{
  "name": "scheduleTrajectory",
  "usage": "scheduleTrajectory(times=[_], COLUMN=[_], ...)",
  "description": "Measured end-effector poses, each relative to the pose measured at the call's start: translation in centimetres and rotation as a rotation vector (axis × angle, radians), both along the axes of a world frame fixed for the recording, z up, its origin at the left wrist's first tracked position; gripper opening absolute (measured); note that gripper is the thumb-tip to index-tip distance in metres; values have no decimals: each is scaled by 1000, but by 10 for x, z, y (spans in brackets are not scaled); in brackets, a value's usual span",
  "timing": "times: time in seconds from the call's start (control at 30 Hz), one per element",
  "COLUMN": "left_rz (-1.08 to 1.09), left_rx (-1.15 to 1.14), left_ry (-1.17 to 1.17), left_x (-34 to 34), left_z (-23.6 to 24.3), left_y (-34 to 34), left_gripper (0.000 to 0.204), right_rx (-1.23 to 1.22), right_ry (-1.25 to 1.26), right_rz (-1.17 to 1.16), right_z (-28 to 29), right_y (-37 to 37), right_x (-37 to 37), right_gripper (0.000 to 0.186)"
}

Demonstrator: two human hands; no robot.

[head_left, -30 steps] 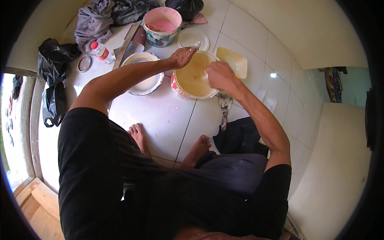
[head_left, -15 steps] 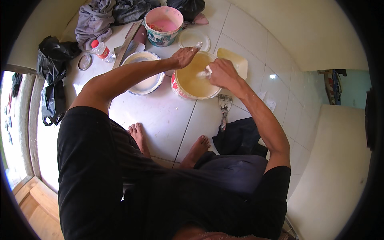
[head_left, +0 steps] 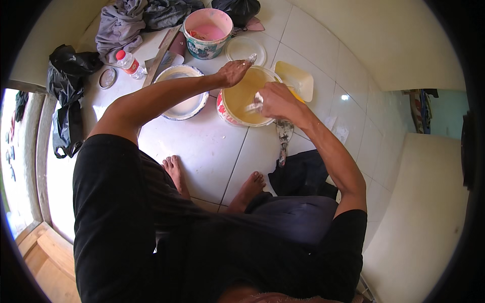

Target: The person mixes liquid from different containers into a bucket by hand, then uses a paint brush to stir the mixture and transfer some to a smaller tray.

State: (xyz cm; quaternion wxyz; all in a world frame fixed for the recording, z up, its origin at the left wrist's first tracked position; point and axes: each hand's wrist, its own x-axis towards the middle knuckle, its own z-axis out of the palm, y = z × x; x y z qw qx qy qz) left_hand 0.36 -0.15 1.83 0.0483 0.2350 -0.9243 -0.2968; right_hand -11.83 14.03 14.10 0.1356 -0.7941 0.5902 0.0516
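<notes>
A bucket (head_left: pixel 231 120) of pale yellowish, wet-looking mixture stands on the tiled floor in front of me. My left hand (head_left: pixel 233 74) is at its far left rim, closed against the edge, with a whitish coating on a finger; part of the grip is hidden. Over the mixture, my right hand (head_left: pixel 278 101) is closed round a tool with a yellow handle (head_left: pixel 297 95). A pale, blurred end shows below the fingers inside the bucket, too smeared to tell its kind. Left of the bucket sits a basin (head_left: pixel 184 103) with whitish liquid, partly under my left forearm.
Beyond are a pink-lined bucket (head_left: pixel 206 49), a round lid (head_left: pixel 244 49) and a cream tray (head_left: pixel 303 83). A dirty scraper (head_left: pixel 284 139) and black cloth (head_left: pixel 303 174) lie at the right. A bottle (head_left: pixel 130 65), wooden bar (head_left: pixel 160 54) and black bags (head_left: pixel 68 96) are leftward.
My right hand has shifted slightly down and right over the bucket, and the yellow handle now shows. The left hand stays at the rim.
</notes>
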Motion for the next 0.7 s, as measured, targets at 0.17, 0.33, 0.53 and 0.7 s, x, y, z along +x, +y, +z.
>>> scheduleTrajectory(times=[0.17, 0.33, 0.53, 0.7], left_rz=[35, -4, 13, 59], left_rx=[65, -6, -31, 23], left_ry=[69, 76, 31, 118], left_x=[0, 2, -1, 1], left_z=[2, -7, -7, -11], left_y=[5, -1, 3, -1], left_gripper=[60, 58, 53, 49], right_rx=[-142, -24, -91, -90], right_ry=[69, -77, 73, 1], right_rz=[-86, -76, 10, -99], right_z=[-19, 1, -10, 0], right_y=[1, 0, 5, -3], right_x=[-21, -2, -10, -8], right_gripper=[16, 15, 14, 13])
